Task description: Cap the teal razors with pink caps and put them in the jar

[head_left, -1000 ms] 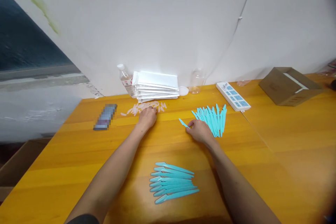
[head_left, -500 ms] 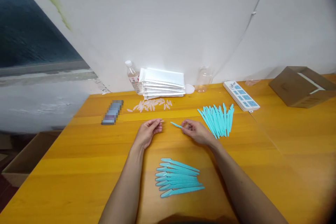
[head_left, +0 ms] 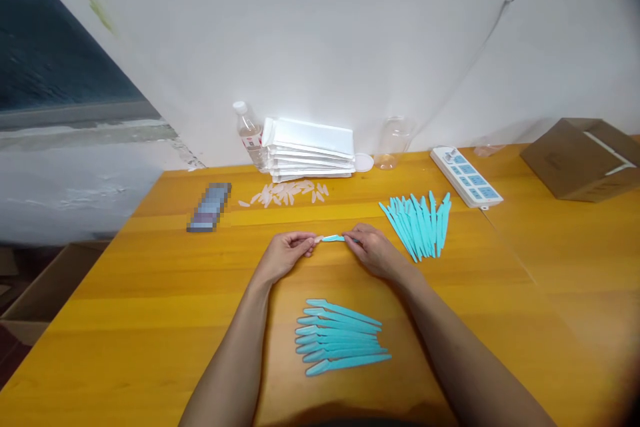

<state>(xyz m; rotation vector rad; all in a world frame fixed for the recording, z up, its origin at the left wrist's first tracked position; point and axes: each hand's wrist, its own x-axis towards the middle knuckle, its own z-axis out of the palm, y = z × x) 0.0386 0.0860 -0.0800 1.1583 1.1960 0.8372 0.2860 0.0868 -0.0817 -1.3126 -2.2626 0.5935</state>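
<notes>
1. Head view: the left hand [head_left: 283,257] and the right hand [head_left: 375,252] meet over the middle of the wooden table [head_left: 525,293], just above its surface.
2. The right hand pinches one teal razor [head_left: 334,238] by its handle, with thumb and fingertips pressed together on it; the razor lies level between the two hands.
3. The left hand's thumb and forefinger are pinched on a small clear cap [head_left: 317,239] at the free tip of that razor. Whether the cap is fully seated on the tip cannot be told.
4. Nearer the person than the held razor lies a neat row of teal razors [head_left: 343,337], side by side, flat on the table.
5. To the right of the held razor, just beside the right hand, a fan-shaped heap of teal razors [head_left: 417,223] rests on the table.
6. Beyond the held razor, toward the wall, a scatter of clear caps [head_left: 287,193] lies in front of a stack of white packets [head_left: 310,157].
7. Left of that stack stands a plastic bottle [head_left: 247,137]; right of it stands a clear jar [head_left: 393,140].
8. Far right of the held razor lie a power strip [head_left: 465,177] and a cardboard box [head_left: 580,160].
</notes>
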